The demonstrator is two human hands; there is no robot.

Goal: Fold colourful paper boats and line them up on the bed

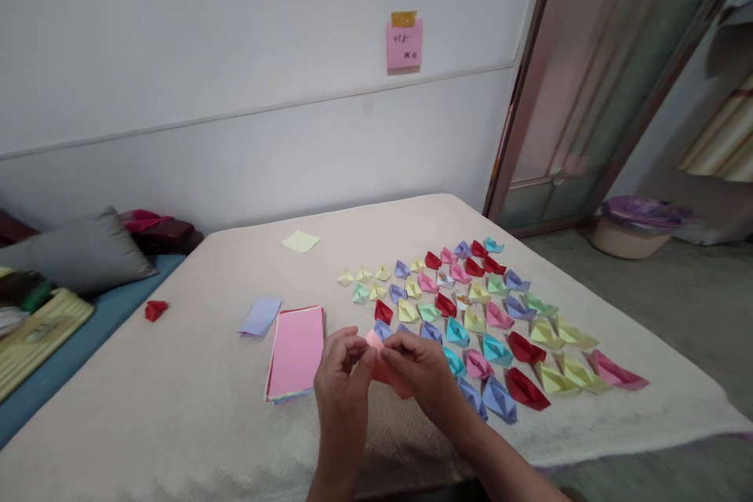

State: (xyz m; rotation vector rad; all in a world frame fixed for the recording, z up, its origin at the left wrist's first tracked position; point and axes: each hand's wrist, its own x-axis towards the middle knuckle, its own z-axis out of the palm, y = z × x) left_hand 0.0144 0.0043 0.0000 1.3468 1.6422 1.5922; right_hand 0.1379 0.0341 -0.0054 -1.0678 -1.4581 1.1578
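A piece of folded salmon-pink paper [395, 381] is held up between my two hands, over the near part of the cloth-covered surface. My left hand [344, 376] pinches its left side between thumb and fingers. On the paper's right side, my right hand [422, 372] grips with thumb and fingertips. Both hands cover parts of the paper, so its full shape is hidden. Just beyond and to the right stand many folded paper boats [495, 348] in rows, coloured red, yellow, blue, green and pink. Left of my left hand lies a stack of pink-topped paper sheets [297, 351].
Blue-violet paper [260, 317] lies beside the stack, and a pale yellow sheet [300, 241] farther back. A crumpled-looking red paper piece [156, 310] is at the left. A grey pillow [88, 252] rests beyond the left edge. A lined tub [635, 227] stands on the floor at right.
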